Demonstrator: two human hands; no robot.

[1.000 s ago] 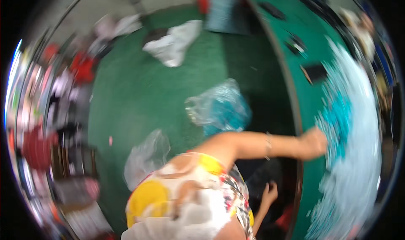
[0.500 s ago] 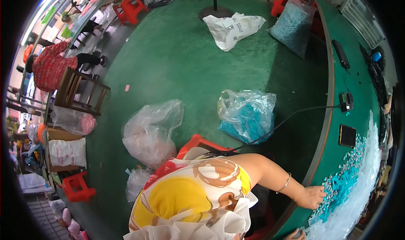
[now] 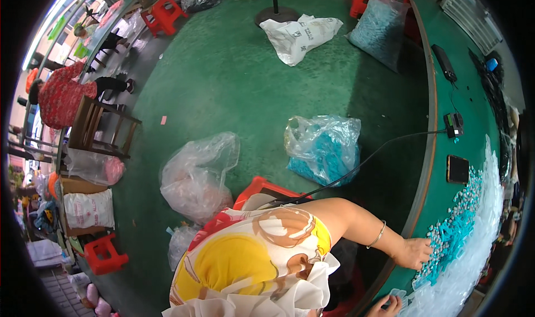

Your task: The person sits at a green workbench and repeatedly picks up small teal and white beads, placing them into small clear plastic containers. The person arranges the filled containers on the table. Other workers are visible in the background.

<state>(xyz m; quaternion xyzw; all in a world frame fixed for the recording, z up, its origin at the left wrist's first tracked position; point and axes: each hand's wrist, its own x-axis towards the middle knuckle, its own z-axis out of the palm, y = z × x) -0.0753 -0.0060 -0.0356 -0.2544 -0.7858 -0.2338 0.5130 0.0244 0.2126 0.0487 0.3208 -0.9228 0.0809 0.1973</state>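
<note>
At the edge of a pile of small grey-blue bead-like pieces (image 3: 458,205), my left hand (image 3: 415,253) has its fingers curled down and pressed together; what they pinch is hidden. A metal bangle circles that wrist. Bright blue strips (image 3: 452,233) lie heaped among the pieces. My right hand (image 3: 388,306), partly cut off by the lower edge, has thumb and fingers closed on a small clear plastic bag (image 3: 398,293). Beyond the pile, a long layer of clear plastic bags (image 3: 484,228) stretches along the green table (image 3: 418,236).
A phone (image 3: 457,168) and a small black device (image 3: 454,125) lie on the table, and a cable runs from the device toward my body. On the floor are a bag of blue pieces (image 3: 323,152) and a clear bag (image 3: 195,175). A person in red (image 3: 60,98) sits far left.
My right hand has come further into view at the lower edge, with the clear plastic bag showing more. My left hand stays at the pile's edge. The whole view has shifted slightly.
</note>
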